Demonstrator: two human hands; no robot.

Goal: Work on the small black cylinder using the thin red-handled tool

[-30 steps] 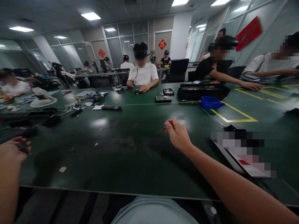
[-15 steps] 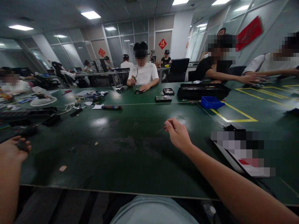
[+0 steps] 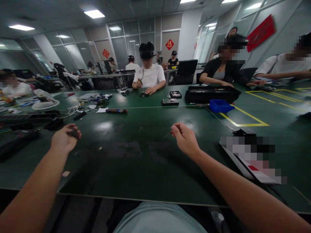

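My left hand [image 3: 63, 137] is raised over the left side of the green table [image 3: 116, 178]. Its fingers are closed on a small dark piece [image 3: 74, 133], whose kind I cannot make out. Over the middle right of the table, my right hand [image 3: 186, 137] grips a thin screwdriver [image 3: 167, 136]. The slim metal shaft points down and left, apart from any other thing, while a bit of red handle shows at the fingers. Below my left hand lies a small pale scrap [image 3: 65, 173].
Hard drives [image 3: 170, 102] lie beyond my right hand, near a blue tray [image 3: 220, 105] and a long black casing [image 3: 212, 94]. A dark cylindrical tool [image 3: 116, 110] rests mid-table. To my right is a white-edged flat thing [image 3: 239, 166], partly blurred. Co-workers sit opposite.
My left hand has moved right and inward from the left edge, carrying the dark piece. My right hand has stayed in place. A co-worker at right has drawn an arm back.
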